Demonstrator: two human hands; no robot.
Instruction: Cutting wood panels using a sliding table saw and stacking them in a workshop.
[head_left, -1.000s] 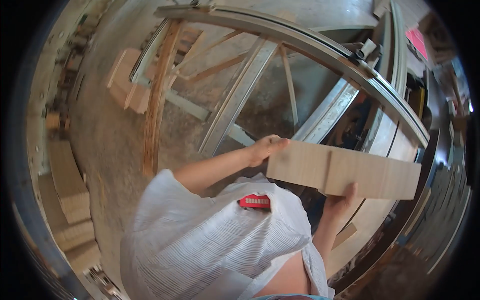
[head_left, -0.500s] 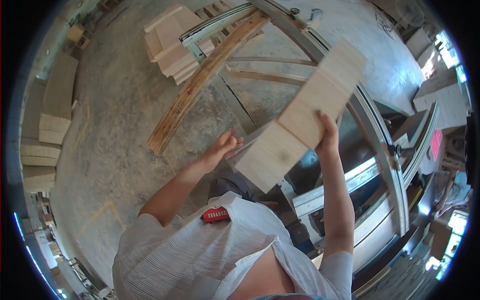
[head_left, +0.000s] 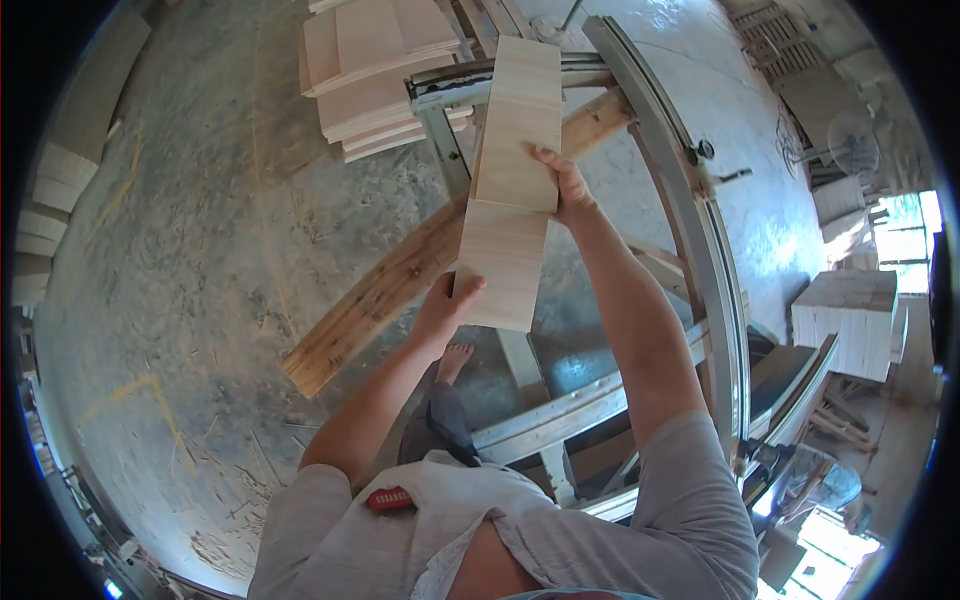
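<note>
Pale plywood boards (head_left: 505, 255), overlapping lengthwise, stretch away from me. My left hand (head_left: 450, 305) grips their near left corner, thumb on top. My right hand (head_left: 568, 185) holds the right edge farther up, fingers curled round it. Beneath the boards, a rough timber beam (head_left: 350, 325) crosses diagonally, and a metal frame with rails (head_left: 716, 265) runs along the right. The boards' far end lies over a rail at the top; whether it touches cannot be told.
Stacked pale panels (head_left: 365, 50) lie at top centre. Board stacks (head_left: 65, 180) line the far left, with another stack (head_left: 840, 320) at right. A floor fan (head_left: 850, 142) stands at upper right, a person (head_left: 835, 485) is at lower right, and my bare foot (head_left: 455, 365) shows below.
The boards have swung from crosswise to pointing away from me. My left hand, partly off the boards half a second ago, now grips the near corner. My view has turned.
</note>
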